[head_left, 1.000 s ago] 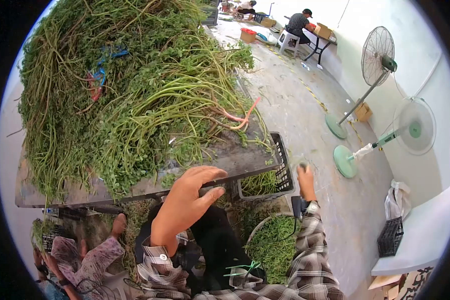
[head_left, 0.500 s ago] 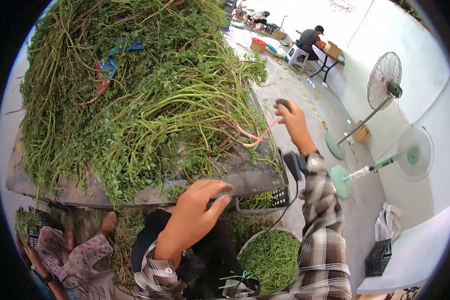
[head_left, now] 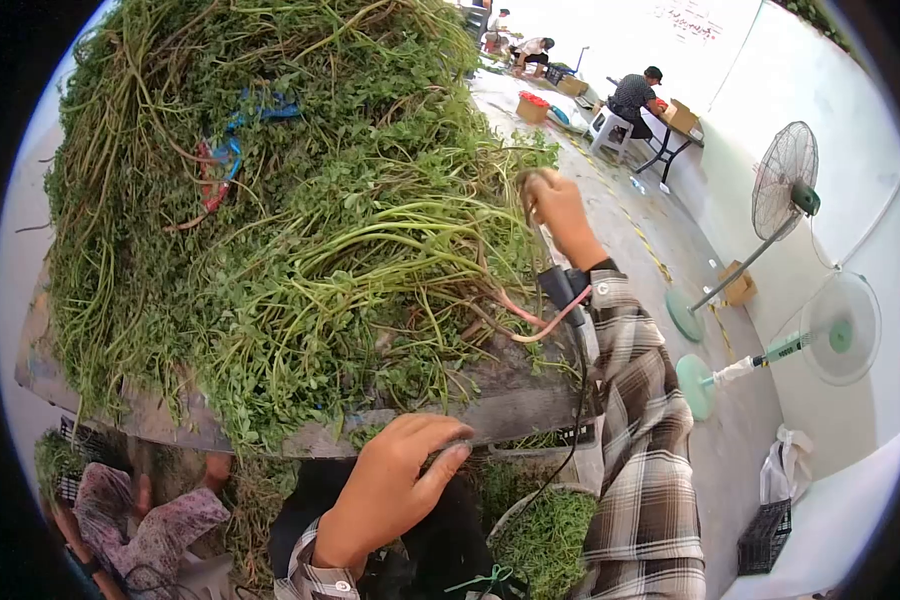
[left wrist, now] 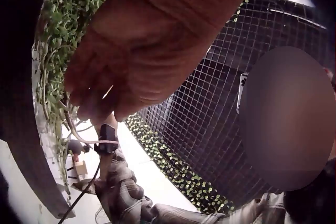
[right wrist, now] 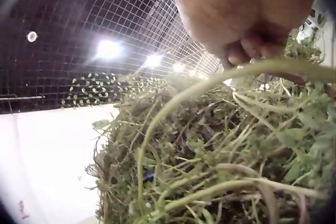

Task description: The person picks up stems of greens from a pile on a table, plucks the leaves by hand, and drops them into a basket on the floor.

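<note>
A large heap of leafy green stems point(head_left: 370, 260) covers the dark tabletop point(head_left: 520, 405). My right hand point(head_left: 562, 215) is at the heap's right edge, fingers bent down at the stems; whether they grip any I cannot tell. In the right wrist view, a thick stem point(right wrist: 199, 90) crosses in front of its curled fingers point(right wrist: 252, 48). My left hand point(head_left: 395, 485) hovers by the near table edge, thumb and forefinger apart, their tips dark, with nothing seen between them. A pink, root-like stem point(head_left: 530, 318) juts from the heap beside my right wrist.
Below the table stands a round tub point(head_left: 545, 540) of cut greens, with a crate point(head_left: 570, 436) under the table's right corner. Another person point(head_left: 140, 520) sits at lower left. Two fans point(head_left: 785, 180) stand to the right; people work farther back.
My right hand has risen from beside the table's right corner and moved forward and left to the heap's edge. My left hand keeps its pose near the table edge. The head view has shifted slightly.
</note>
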Action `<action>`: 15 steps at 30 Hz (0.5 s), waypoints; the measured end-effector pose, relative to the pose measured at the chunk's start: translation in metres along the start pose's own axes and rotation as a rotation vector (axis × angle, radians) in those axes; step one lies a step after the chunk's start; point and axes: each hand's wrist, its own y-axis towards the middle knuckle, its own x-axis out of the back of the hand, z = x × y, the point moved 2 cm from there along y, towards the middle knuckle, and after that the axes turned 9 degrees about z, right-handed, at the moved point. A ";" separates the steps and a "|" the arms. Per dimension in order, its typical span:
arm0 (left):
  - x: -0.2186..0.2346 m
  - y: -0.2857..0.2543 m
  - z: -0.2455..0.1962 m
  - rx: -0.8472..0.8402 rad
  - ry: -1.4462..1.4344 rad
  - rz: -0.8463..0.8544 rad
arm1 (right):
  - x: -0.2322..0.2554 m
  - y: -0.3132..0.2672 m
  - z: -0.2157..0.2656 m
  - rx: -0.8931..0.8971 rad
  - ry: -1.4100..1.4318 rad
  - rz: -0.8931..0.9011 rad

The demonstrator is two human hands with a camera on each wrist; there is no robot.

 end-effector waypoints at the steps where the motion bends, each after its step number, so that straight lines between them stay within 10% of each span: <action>1: 0.000 0.000 0.002 0.003 0.003 0.009 | 0.008 -0.001 0.009 0.014 0.160 -0.043; 15: 0.010 0.029 -0.027 -0.167 -0.135 -0.032 | 0.123 -0.013 0.139 0.300 0.534 -0.237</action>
